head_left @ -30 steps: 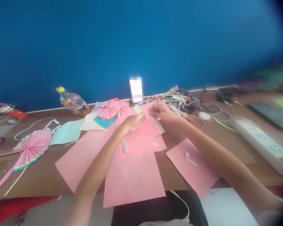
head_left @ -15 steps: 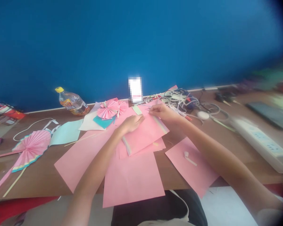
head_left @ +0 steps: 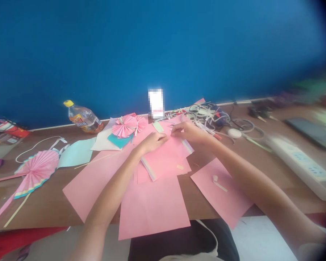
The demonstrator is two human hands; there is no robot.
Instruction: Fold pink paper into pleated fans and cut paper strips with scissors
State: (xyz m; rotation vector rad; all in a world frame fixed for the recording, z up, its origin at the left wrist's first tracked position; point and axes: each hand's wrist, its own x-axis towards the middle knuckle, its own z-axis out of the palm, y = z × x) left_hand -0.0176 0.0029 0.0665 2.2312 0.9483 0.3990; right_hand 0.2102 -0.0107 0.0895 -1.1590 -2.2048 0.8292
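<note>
A pink paper sheet (head_left: 163, 156) with pale striped bands along two edges lies in front of me, over other pink sheets. My left hand (head_left: 153, 141) is closed at its far left side, thumb and fingers pinched on the paper. Across from it, my right hand (head_left: 186, 130) pinches the same sheet near its far right part; the fingertips hide the exact grip. A small pale green strip (head_left: 158, 126) lies just beyond my left hand. Under the striped sheet, a larger pink sheet (head_left: 153, 210) reaches over the table's front edge.
Pleated pink paper rosettes (head_left: 124, 125) and a pleated fan (head_left: 38, 170) lie to the left, near a drink bottle (head_left: 84, 119). Paper scraps and cables (head_left: 206, 114) are heaped at the back. A power strip (head_left: 301, 163) and another pink sheet (head_left: 220, 195) are to the right.
The striped sheet has shifted shape between my hands, and its right striped band shows less than before. My left hand has moved slightly right; my right hand stays almost in place.
</note>
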